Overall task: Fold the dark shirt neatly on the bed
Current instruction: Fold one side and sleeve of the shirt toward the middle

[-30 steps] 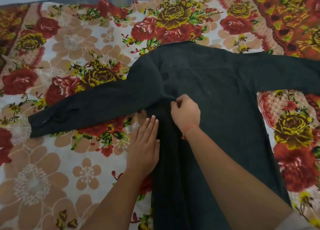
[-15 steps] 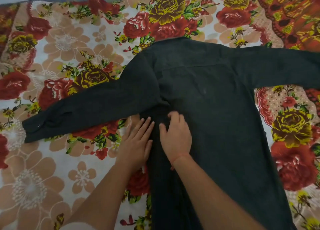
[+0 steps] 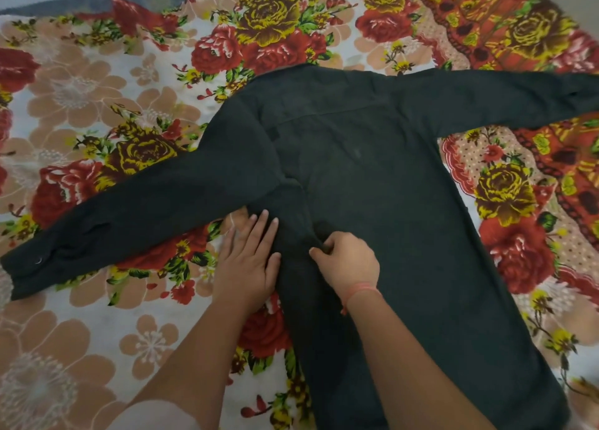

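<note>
A small ridge of cloth is pinched by the right grip point(image 3: 348, 261), its fingers curled in against the thumb, just below the armpit on the left side of the shirt point(image 3: 372, 176). The left grip point(image 3: 248, 261) is laid flat beside it with straight fingers. Its fingertips point(image 3: 264, 215) are pressed onto the shirt's edge while the palm is rested on the bed point(image 3: 97, 89). Nothing is held by it.

The shirt is spread on the floral bed with the collar turned away from the person. The left sleeve point(image 3: 146, 215) is stretched out towards the near left. The right sleeve point(image 3: 502, 102) is run off towards the far right edge of the view. Creases are gathered at the left armpit, where sleeve and body meet.

A side fold is judged to be in hand, and several faults could be caused from here. If the pinched ridge is pulled while too little weight is given by the flat grip, the whole body could be dragged askew and the fold line would be lost. The bunching at the armpit could be trapped under the fold and a lump left there. The left sleeve could be towed along unevenly. On so soft a surface, the bed cover itself could be rucked up beneath the shirt.
</note>
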